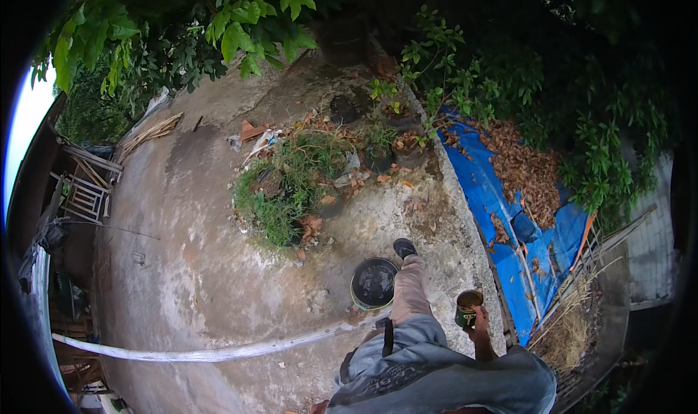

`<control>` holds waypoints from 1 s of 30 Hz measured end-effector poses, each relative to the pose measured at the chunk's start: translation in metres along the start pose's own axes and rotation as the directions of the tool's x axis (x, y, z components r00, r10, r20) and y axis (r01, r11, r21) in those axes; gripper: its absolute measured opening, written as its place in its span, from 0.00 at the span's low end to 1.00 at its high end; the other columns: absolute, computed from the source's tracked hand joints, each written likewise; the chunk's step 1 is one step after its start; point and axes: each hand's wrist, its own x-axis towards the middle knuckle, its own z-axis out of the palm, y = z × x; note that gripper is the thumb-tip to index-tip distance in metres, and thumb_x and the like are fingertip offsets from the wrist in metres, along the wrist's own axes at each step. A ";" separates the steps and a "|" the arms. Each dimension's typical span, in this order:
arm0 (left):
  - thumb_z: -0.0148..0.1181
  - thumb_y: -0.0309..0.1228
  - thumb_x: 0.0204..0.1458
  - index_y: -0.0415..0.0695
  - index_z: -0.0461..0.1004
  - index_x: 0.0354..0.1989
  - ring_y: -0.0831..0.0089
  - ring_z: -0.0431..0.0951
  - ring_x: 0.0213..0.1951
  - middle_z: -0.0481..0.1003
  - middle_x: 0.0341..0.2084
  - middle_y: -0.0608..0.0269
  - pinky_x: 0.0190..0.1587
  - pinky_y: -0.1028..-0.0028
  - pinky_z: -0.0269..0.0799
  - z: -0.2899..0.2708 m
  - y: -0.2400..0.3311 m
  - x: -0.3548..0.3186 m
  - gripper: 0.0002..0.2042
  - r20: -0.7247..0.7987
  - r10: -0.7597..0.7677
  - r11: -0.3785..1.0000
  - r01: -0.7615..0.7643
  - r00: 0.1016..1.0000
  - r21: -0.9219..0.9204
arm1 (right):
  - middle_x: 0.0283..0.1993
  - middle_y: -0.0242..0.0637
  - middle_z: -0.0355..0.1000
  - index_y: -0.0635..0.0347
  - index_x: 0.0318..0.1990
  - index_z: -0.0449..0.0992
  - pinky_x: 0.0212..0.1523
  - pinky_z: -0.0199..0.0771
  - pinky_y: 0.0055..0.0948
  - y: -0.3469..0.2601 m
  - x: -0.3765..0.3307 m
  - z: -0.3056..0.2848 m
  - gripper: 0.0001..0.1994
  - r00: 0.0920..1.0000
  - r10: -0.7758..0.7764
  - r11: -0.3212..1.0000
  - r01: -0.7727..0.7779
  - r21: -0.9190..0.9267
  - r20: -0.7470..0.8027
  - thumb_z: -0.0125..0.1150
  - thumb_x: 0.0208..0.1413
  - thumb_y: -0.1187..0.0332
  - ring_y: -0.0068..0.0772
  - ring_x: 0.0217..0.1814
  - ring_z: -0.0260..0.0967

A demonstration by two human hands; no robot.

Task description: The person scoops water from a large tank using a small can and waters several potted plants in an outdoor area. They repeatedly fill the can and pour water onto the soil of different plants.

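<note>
At the lower right my right hand is closed around a dark green tin can with pale printing. Its open top faces up, and the inside looks brownish; whether it holds liquid I cannot tell. Left of my outstretched leg stands a round black bucket with a shiny, dark surface inside, apart from the can. A small brownish patch beside my shirt at the lower edge seems to be part of my left hand; its fingers do not show.
A pale pole lies across the concrete left of me. Ahead are potted plants and weeds among dry leaves. A low concrete edge separates them from a blue tarp with leaf piles. Wooden slats stand far left.
</note>
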 end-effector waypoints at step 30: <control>0.57 0.43 0.56 0.43 0.72 0.51 0.75 0.77 0.33 0.77 0.35 0.61 0.29 0.75 0.69 0.206 0.279 -0.001 0.20 0.065 0.463 0.879 -0.467 0.884 0.091 | 0.65 0.45 0.55 0.54 0.66 0.52 0.60 0.60 0.57 -0.798 0.563 0.495 0.47 0.895 -0.036 0.879 -0.183 0.439 0.444 0.62 0.44 0.37 0.51 0.63 0.58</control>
